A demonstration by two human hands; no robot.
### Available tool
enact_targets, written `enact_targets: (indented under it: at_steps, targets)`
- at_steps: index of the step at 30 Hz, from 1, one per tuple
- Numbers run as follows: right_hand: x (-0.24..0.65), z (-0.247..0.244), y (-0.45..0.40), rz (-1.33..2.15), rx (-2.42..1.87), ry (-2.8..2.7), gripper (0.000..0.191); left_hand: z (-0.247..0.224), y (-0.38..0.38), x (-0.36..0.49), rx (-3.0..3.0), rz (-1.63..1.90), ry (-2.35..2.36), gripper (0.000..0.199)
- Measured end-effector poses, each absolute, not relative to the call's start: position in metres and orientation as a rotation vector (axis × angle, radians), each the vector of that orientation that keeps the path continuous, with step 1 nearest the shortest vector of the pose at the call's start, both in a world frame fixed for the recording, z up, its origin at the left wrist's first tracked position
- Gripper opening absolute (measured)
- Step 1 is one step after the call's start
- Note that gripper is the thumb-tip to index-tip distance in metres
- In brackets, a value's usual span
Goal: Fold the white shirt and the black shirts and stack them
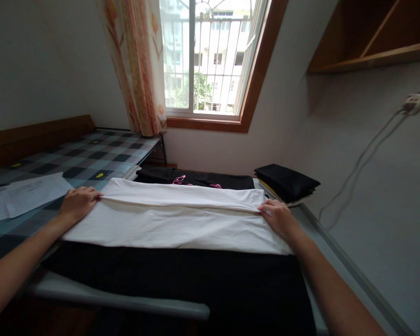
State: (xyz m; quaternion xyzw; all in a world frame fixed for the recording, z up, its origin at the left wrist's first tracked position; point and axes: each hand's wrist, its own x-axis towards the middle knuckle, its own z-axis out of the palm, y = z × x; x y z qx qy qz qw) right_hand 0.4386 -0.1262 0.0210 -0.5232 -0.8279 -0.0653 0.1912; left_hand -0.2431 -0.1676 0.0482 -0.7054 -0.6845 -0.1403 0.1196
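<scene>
A white cloth (pixel 168 226) lies spread across a black cloth (pixel 182 275), with its far part folded over in a long strip. At the left end of the fold, my left hand (pixel 80 201) pinches the white cloth's edge between closed fingers. My right hand (pixel 277 215) grips the same folded edge at its right end, fingers closed. Between the two hands the edge runs nearly straight, with slight wrinkles below it. Some of the black cloth hangs toward the front.
Black fabric with pink cords (pixel 199 178) lies behind the white cloth. Folded black cloths (pixel 287 182) are stacked at back right. On the left, papers (pixel 31 196) rest on a checkered bed (pixel 115 148). A grey rail (pixel 126 301) crosses the front; a wall stands at right.
</scene>
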Motion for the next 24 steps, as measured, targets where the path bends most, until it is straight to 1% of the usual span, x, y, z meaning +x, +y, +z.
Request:
enact_targets:
  at_steps: [3,8,12,19,24]
  targets:
    - [0.437,0.022,-0.129,-0.172,-1.472,-2.293,0.02,0.052,-0.165,-0.235,-2.098,-0.405,-1.932,0.045]
    - [0.435,0.022,-0.13,-0.212,-1.439,-2.298,0.025,0.052,-0.158,-0.205,-2.288,-0.206,-1.798,0.031]
    - [0.428,0.019,-0.128,-0.279,-1.471,-2.34,0.023,0.048,-0.155,-0.174,-2.422,-0.12,-1.691,0.032]
    - [0.427,0.026,-0.131,-0.355,-1.517,-2.349,0.016,0.04,-0.162,-0.152,-2.292,-0.241,-1.678,0.039]
    - [0.426,0.029,-0.134,-0.348,-1.559,-2.301,0.013,0.025,-0.162,-0.162,-2.222,-0.452,-1.77,0.037]
